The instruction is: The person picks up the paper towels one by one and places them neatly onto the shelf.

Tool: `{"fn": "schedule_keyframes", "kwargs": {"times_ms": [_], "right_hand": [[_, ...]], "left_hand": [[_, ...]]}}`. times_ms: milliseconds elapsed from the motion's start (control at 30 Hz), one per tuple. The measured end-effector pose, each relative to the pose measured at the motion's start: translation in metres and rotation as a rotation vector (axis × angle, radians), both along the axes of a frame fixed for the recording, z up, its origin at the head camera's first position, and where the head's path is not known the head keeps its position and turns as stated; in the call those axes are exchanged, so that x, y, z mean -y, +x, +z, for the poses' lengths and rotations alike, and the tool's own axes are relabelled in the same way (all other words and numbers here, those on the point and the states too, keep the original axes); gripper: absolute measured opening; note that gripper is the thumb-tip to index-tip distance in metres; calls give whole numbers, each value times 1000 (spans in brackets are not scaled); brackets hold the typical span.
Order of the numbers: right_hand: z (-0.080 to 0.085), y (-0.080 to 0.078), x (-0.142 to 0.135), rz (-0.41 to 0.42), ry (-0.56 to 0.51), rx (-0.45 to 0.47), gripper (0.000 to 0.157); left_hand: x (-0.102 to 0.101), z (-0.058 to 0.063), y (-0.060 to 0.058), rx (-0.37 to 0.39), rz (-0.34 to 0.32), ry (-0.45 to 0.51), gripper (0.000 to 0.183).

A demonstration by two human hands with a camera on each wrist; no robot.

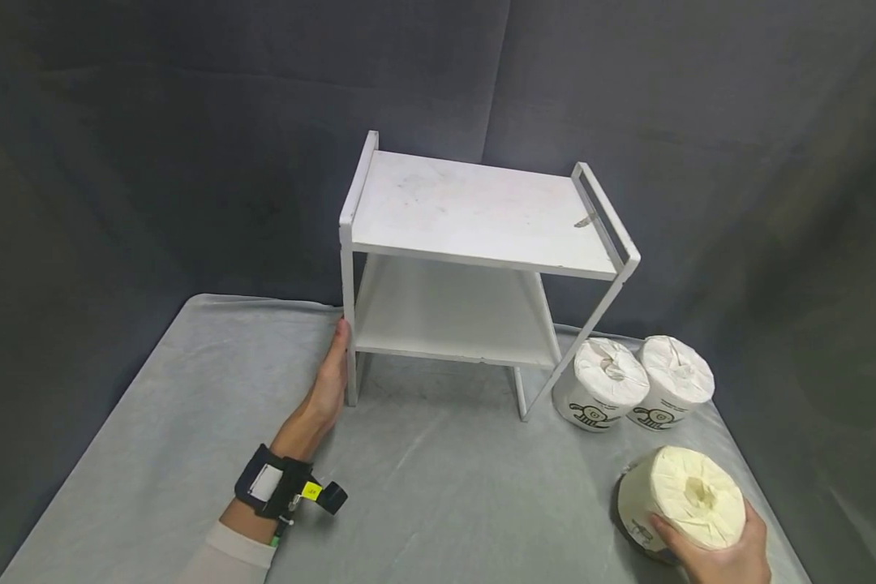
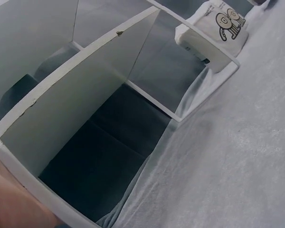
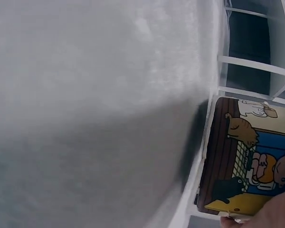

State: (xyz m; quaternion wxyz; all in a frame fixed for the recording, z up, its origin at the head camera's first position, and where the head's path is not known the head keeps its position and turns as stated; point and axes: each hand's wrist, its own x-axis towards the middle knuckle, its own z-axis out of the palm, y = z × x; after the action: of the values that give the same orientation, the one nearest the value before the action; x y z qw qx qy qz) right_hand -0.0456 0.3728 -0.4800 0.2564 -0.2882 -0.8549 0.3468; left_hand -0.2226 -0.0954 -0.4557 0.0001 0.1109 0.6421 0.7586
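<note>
My left hand (image 1: 327,389) lies against the outer side of the left front leg of a white two-tier shelf rack (image 1: 482,215), its fingers fairly straight. In the left wrist view, part of that hand (image 2: 14,199) shows beside the white frame (image 2: 42,194). At the front right, my right hand (image 1: 737,551) grips a cream paper-wrapped toilet roll (image 1: 701,499) from its near right side, thumb on the near left of it. The roll's side bears a cartoon picture (image 3: 247,161) with cats, seen in the right wrist view. Its top has a dimple in the middle.
Two white wrapped toilet rolls (image 1: 602,385) (image 1: 672,381) with cartoon dogs stand side by side right of the rack. A grey cloth covers the table (image 1: 423,487). Dark grey curtains (image 1: 263,162) hang behind and at both sides.
</note>
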Motion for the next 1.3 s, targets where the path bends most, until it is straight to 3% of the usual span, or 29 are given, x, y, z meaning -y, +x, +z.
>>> {"fn": "schedule_keyframes", "kwargs": {"times_ms": [467, 767, 1167, 1300], "right_hand": [[30, 3, 31, 28, 5, 71, 109], [49, 0, 51, 73, 51, 29, 111], [72, -4, 72, 144, 38, 70, 115], [79, -6, 79, 189, 37, 21, 112]], "left_hand": [[-4, -1, -1, -24, -15, -8, 84], [-5, 1, -2, -35, -19, -18, 82], [-3, 0, 0, -19, -6, 6, 84], [-2, 0, 0, -21, 2, 10, 84]]}}
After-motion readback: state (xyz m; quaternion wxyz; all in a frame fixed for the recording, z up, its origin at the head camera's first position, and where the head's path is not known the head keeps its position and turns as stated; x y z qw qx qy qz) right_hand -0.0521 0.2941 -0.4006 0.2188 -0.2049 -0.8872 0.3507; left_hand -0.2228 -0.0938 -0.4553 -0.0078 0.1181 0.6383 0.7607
